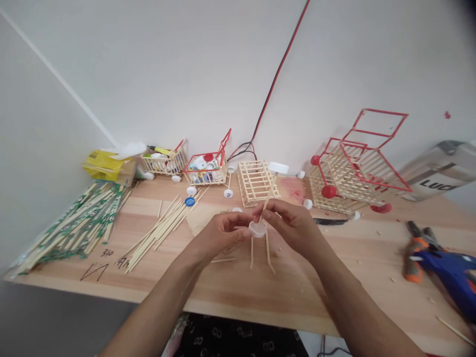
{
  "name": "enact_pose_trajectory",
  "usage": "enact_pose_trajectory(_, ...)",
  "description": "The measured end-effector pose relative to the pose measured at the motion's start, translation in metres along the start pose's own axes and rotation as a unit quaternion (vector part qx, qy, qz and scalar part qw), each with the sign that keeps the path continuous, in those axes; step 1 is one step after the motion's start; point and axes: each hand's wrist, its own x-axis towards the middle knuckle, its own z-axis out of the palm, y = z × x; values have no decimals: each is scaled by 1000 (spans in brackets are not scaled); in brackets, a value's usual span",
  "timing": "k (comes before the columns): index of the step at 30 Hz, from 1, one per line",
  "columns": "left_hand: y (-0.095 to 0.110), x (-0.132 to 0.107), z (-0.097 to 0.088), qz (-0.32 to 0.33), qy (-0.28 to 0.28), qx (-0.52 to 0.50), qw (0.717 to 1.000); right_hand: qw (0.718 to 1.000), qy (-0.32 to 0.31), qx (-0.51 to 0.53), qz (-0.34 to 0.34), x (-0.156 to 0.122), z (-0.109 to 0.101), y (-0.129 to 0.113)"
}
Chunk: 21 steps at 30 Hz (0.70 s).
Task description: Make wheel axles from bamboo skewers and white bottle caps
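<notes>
Over the middle of the table my two hands meet at a wooden stick (268, 197) with a white bottle cap (278, 168) on its upper end. A translucent white cap (257, 229) sits at its lower end. My left hand (227, 229) pinches the edge of that lower cap. The fingers of my right hand (286, 220) are closed round the stick just above it. Below my hands, thin sticks (268, 253) with bent-looking ends lie on the wood. Just behind stands a small stick-built basket (256, 181).
Loose sticks (159, 233) and packaged sticks (74, 225) lie left. Small carts (206, 168) holding caps stand along the wall. Red-trimmed stick carts (357, 173) are at the right, near pliers (414, 258) and a blue glue gun (449, 272). A blue cap (189, 201) lies left of centre.
</notes>
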Motion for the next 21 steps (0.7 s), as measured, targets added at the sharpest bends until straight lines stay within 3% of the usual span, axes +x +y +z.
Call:
enact_pose_trajectory(14, -8, 2, 2, -11, 3, -11, 1000, 1000, -8, 5, -3, -1, 5, 4)
enact_pose_trajectory(21, -7, 2, 1, 24, -28, 0, 999, 1000, 4, 11, -8, -1, 5, 1)
